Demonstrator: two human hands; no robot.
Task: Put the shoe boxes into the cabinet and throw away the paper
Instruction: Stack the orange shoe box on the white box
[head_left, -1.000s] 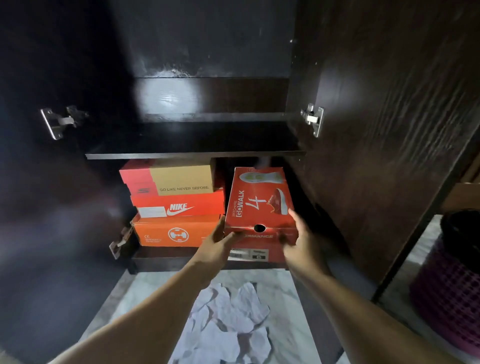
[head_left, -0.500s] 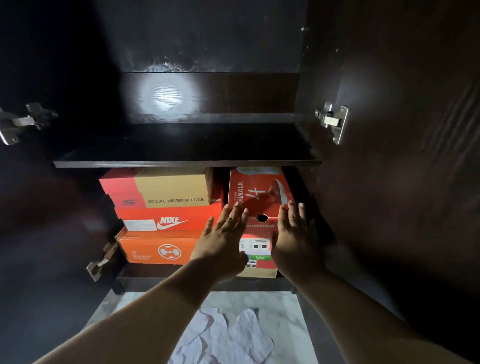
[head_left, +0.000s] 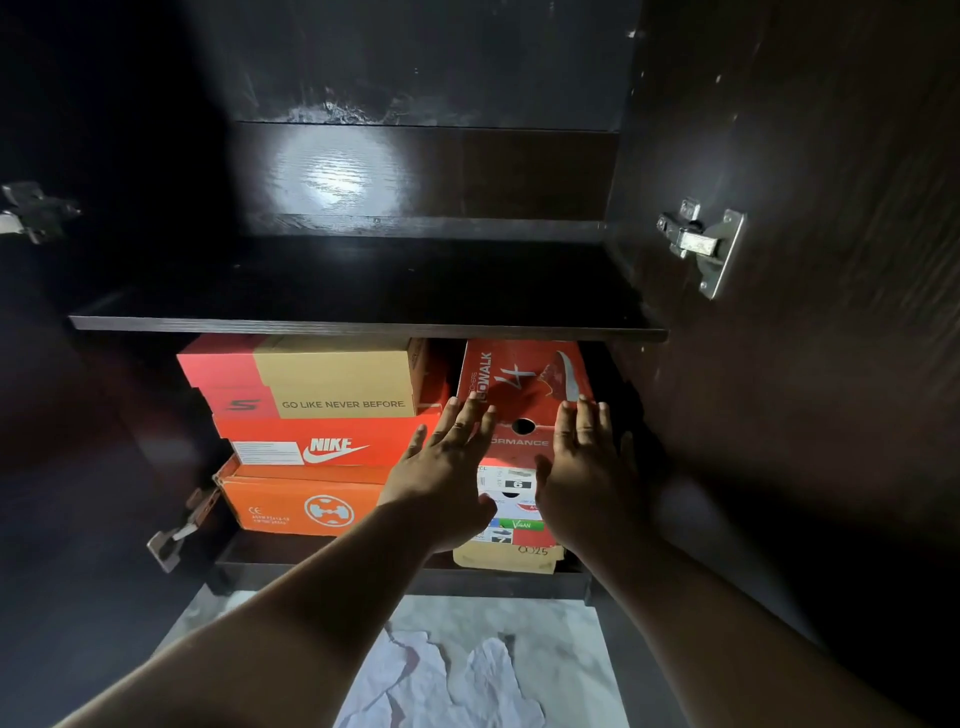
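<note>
Pushed deeper since a second ago: red cardboard Go Walk shoe box (head_left: 524, 387), left hand (head_left: 441, 483) and right hand (head_left: 587, 488) with fingers straight, pressing its end flush into the dark wooden cabinet (head_left: 363, 325).

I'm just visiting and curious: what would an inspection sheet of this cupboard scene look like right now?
Surface: pale marbled floor in front of the dark cabinet; the upper shelf carries nothing seen.
Job's things: red Go Walk box on the lower level, on top of another box; beside them a stack of three: Skechers box, Nike box, orange box. Crumpled white paper lies on the floor.
Clutter: nothing seen.
Hands: left hand and right hand lie flat, fingers straight, against the red Go Walk box.
Cables: nothing seen.
Surroundings: metal door hinges; the rest is dark.
</note>
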